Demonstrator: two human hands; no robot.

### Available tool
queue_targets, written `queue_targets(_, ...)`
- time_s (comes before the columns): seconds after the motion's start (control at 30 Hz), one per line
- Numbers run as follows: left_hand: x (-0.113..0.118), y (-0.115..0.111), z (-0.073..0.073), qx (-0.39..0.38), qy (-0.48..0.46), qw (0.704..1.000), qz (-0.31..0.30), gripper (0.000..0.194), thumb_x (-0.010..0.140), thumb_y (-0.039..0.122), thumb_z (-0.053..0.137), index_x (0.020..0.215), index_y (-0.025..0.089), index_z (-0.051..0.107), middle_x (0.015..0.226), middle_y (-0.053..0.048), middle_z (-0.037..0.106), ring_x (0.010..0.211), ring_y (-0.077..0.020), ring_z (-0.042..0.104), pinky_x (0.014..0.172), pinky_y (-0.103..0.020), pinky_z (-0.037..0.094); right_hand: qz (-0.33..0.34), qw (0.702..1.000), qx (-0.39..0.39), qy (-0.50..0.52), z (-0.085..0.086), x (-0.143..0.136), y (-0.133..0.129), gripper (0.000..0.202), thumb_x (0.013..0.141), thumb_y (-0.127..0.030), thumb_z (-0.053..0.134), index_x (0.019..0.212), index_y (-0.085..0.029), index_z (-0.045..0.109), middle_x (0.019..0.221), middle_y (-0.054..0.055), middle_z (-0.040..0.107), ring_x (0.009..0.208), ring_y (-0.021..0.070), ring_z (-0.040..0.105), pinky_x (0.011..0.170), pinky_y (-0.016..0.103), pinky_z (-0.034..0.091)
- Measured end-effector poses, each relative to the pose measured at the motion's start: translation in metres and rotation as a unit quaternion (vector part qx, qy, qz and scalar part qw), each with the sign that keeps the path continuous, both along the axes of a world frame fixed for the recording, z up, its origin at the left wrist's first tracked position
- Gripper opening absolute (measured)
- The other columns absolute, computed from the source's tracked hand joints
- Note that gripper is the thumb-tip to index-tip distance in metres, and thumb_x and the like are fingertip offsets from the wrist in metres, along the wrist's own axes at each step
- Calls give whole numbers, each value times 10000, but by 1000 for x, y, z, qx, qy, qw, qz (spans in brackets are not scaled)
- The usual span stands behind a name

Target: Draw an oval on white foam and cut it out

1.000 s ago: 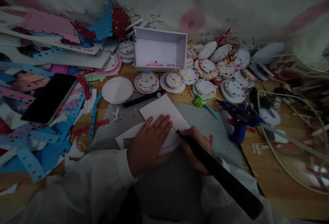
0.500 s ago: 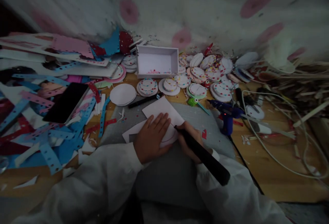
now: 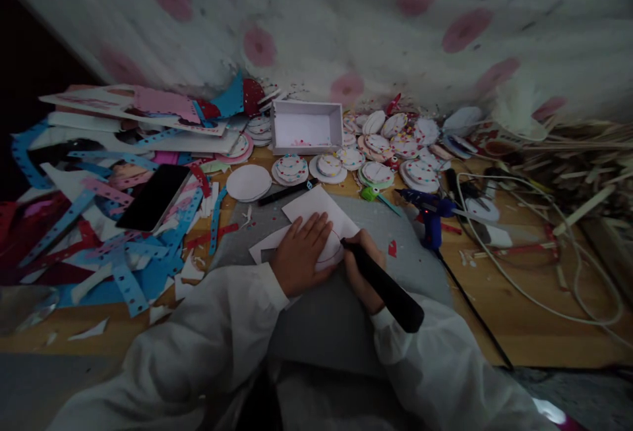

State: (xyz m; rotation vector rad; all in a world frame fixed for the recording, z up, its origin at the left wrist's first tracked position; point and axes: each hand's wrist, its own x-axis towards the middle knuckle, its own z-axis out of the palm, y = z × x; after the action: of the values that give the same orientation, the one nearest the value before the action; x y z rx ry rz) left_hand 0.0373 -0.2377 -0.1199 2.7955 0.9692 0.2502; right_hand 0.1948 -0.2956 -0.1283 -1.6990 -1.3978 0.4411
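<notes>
My left hand [image 3: 304, 253] lies flat, fingers stretched, on a white sheet [image 3: 321, 210] of card or thin board, pressing it on the grey mat. A reddish curved line [image 3: 337, 236] shows on the sheet beside these fingers. In my right hand [image 3: 366, 263] is a thick black-handled pen-like tool [image 3: 390, 289] with a fine tip. The tip meets the curve near the sheet's right edge; whether it draws or cuts I cannot tell. Another white piece [image 3: 264, 244] sticks out left of my left hand.
Left lie a phone [image 3: 154, 198] and heaped blue, pink and red offcuts [image 3: 126, 276]. Behind the sheet are white discs [image 3: 248, 182], a black marker-like stick [image 3: 287, 192], a white box [image 3: 307, 151] and several decorated discs [image 3: 329, 166]. A blue glue gun [image 3: 431, 213] and looped cable [image 3: 524, 310] lie right.
The tool tip has moved slightly up along the curve, and more of the line shows beside my left fingers. The head view has shifted, so the table sits a little differently.
</notes>
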Motion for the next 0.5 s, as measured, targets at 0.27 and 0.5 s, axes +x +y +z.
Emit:
queue_targets(0.27, 0, -1, 0, 0, 0, 1000, 5, 700, 916, 549, 389, 1449, 100, 320, 1546, -145, 268, 1438, -274, 209, 1158, -475, 164, -47, 998, 9, 32, 5, -16, -9, 15, 789, -220, 459, 779, -228, 467, 668, -17, 533, 610, 167, 504, 594, 292, 402)
queue_targets(0.5, 1, -1, -1, 8, -5, 1000, 10, 703, 910, 545, 404, 1449, 100, 321, 1548, -144, 262, 1439, -270, 202, 1161, -466, 165, -97, 992, 5, 82, 8, -29, -12, 38, 783, -194, 475, 762, -224, 465, 653, -33, 499, 621, 161, 498, 604, 292, 395)
